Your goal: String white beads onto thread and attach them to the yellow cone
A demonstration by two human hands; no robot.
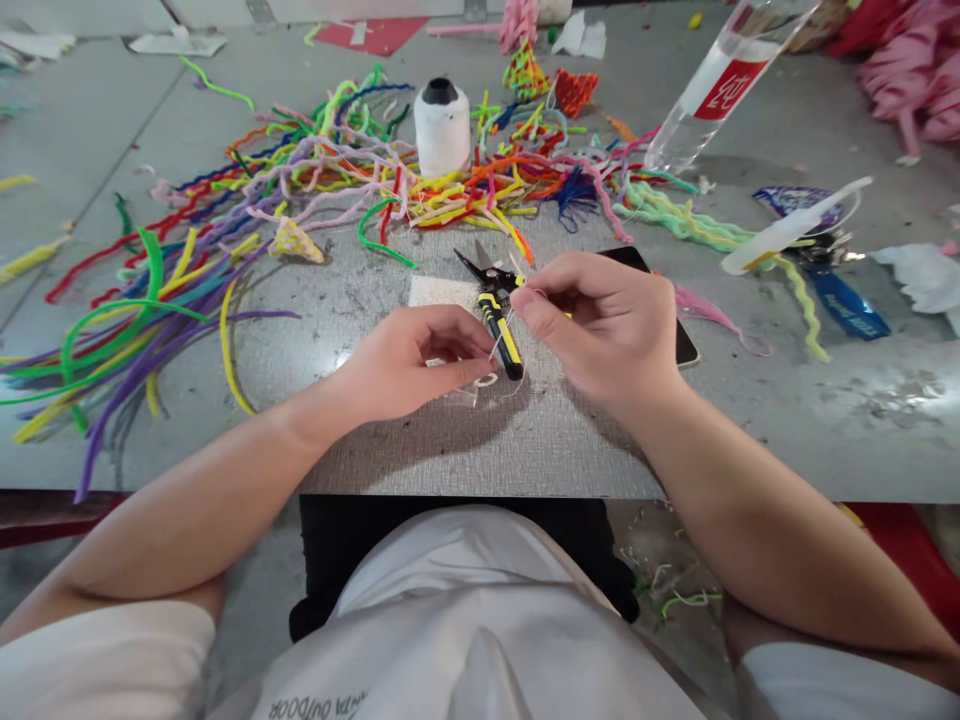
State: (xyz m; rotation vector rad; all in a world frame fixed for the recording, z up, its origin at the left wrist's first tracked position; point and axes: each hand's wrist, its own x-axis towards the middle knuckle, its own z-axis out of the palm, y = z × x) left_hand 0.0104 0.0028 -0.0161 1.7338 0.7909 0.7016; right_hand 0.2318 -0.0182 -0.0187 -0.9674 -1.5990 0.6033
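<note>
My left hand (409,362) rests on the grey table (525,450), its fingers pinched on a small clear ring-like piece (486,380) tied to a thin white thread (501,335). My right hand (604,325) hovers just to the right, fingers pinched on the upper end of that thread. Between the two hands lie small snips (495,300) with yellow and black handles, blades pointing away from me. A white square pad (441,292) lies under them.
A large heap of coloured pipe cleaners (300,190) spreads across the left and far side. A white thread spool (441,128) stands behind the snips. A clear bottle (712,90), a phone (686,345), a white tube (795,225) and a blue tag (847,305) lie to the right.
</note>
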